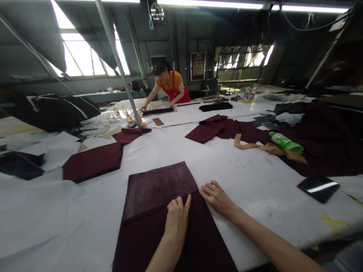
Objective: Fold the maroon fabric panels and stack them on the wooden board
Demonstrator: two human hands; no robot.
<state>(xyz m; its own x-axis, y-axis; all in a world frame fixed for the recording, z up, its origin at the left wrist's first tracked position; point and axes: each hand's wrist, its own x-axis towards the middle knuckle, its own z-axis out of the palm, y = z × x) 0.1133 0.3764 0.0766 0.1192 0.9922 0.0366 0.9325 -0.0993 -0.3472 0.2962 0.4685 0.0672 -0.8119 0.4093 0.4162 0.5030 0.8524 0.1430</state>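
Observation:
A dark maroon fabric panel (153,215) lies flat on the white table (241,181) in front of me, with a lighter speckled layer (159,185) showing at its far end. My left hand (176,218) rests palm down on the maroon panel, fingers stretched out along the edge of the upper layer. My right hand (216,196) lies flat at the panel's right edge, fingers extended and touching the fabric and table. Neither hand holds anything.
A stack of maroon pieces (92,161) sits to the left, more maroon cloth (221,128) behind. A green bottle (286,142) lies on tan strips (263,146); a dark phone (318,186) lies at right. Another person (170,86) leans over the far end.

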